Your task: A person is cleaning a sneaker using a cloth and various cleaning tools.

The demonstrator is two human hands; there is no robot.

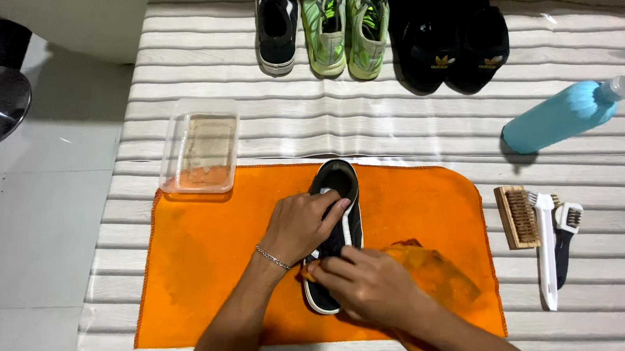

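Striped white table cover (pixel 399 130) fills my view, grey floor at 9 o'clock. Nearest me: right hand (pixel 367 283) closed on small orange rag (pixel 435 272), pressed against black sneaker (pixel 335 218). Left hand (pixel 300 224) clamps sneaker's upper. Sneaker lies mid orange towel (pixel 203 262). Brushes (pixel 538 234) at 3 o'clock. Clear plastic tub (pixel 200 153) at 10. Teal spray bottle (pixel 561 116) at 2. Shoe row (pixel 382 34) at 12.

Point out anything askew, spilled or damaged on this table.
Only small things stand out. The black sneaker at the far edge has no partner beside it; its likely mate lies on the orange towel under both hands. The towel looks blotchy. No spill or damage shows.
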